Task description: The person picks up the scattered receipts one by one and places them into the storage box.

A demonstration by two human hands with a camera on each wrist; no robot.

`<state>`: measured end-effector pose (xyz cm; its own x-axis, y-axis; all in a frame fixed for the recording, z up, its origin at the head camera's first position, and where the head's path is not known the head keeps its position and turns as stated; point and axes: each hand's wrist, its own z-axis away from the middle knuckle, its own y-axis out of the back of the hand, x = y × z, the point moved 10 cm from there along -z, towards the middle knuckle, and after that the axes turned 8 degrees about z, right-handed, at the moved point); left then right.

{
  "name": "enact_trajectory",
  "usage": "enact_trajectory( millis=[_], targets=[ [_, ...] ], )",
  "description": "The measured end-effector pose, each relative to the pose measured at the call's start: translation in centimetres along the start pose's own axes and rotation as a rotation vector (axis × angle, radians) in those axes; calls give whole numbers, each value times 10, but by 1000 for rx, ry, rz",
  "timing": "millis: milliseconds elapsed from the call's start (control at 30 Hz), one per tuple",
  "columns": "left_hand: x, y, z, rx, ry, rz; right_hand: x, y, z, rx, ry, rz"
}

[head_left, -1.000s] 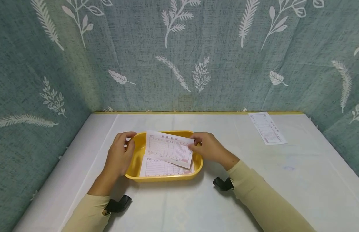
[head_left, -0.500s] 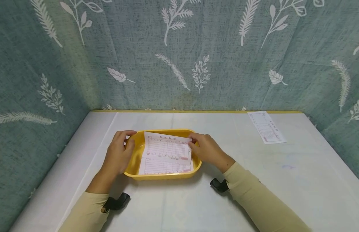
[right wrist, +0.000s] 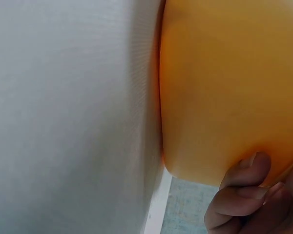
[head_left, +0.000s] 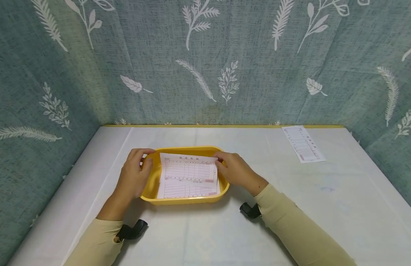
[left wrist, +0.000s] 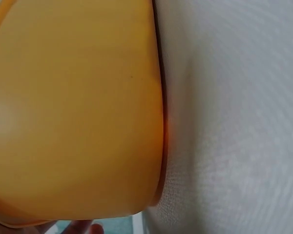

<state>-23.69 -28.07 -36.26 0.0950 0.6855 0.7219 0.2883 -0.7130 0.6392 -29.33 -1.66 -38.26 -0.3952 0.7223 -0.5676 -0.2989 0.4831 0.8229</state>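
Note:
A yellow plastic basin (head_left: 192, 201) stands on the table, filling much of both wrist views. Inside it, an upper receipt slip (head_left: 188, 170) overlaps a lower receipt slip (head_left: 182, 191), whose bottom part shows. My left hand (head_left: 134, 173) holds the basin's left rim, thumb on the near side and fingers toward the far corner. At the right end, my right hand (head_left: 236, 168) pinches the upper slip's right edge near its top corner. The right wrist view shows curled fingers (right wrist: 239, 195) of that hand against the basin's outer wall.
Another receipt slip (head_left: 304, 144) lies at the back right of the white table (head_left: 275, 229). Patterned green cloth (head_left: 205, 85) hangs behind the table and along its sides. Black wrist devices (head_left: 133, 229) sit under both sleeves.
The upper slip has gone from tilted to nearly level and shifted left, lying more squarely over the lower slip. My right hand has moved slightly with it; the left hand stays at the rim.

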Motion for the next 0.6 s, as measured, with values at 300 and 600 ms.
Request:
enact_trajectory(
  millis=[300, 600],
  targets=[
    [0, 1, -1, 2, 2, -2, 0, 0, -1, -14, -6, -2],
    [-1, 0, 0, 8, 6, 3, 1, 0, -2, -21, -28, -16]
  ],
)
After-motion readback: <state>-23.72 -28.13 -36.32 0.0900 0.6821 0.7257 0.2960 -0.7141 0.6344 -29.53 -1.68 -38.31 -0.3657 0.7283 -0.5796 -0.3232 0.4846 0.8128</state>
